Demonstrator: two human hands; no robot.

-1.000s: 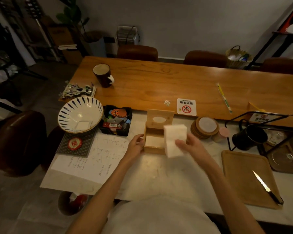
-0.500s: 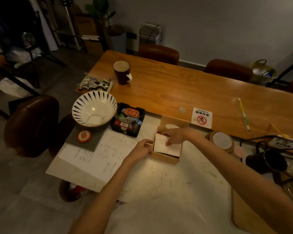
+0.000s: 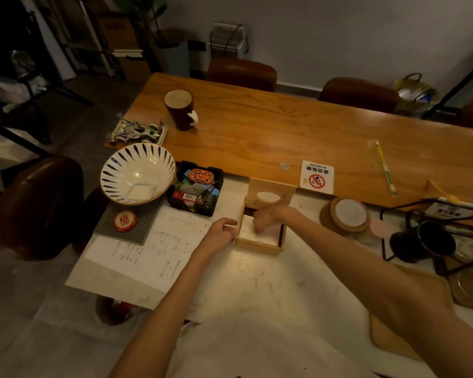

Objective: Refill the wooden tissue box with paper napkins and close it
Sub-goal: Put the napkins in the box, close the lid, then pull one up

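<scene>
The wooden tissue box (image 3: 258, 246) stands open on the white table, its lid (image 3: 272, 190) with an oval slot tipped upright at the back. A white stack of paper napkins (image 3: 260, 232) lies inside the box. My right hand (image 3: 268, 217) reaches into the box from the right, fingers pressed on the napkins. My left hand (image 3: 221, 235) rests against the box's left wall, fingers curled on its edge.
A striped bowl (image 3: 137, 173) on a grey mat, a black tray of small items (image 3: 195, 188) and a written paper (image 3: 153, 249) lie left. Coasters (image 3: 348, 215), a black mug (image 3: 423, 241) in a wire rack and a wooden tray (image 3: 393, 342) sit right. A brown mug (image 3: 180, 109) stands behind.
My right hand carried the napkin stack from above the table down into the box and now presses it flat. My left hand stayed at the box's left side. The view shifted left.
</scene>
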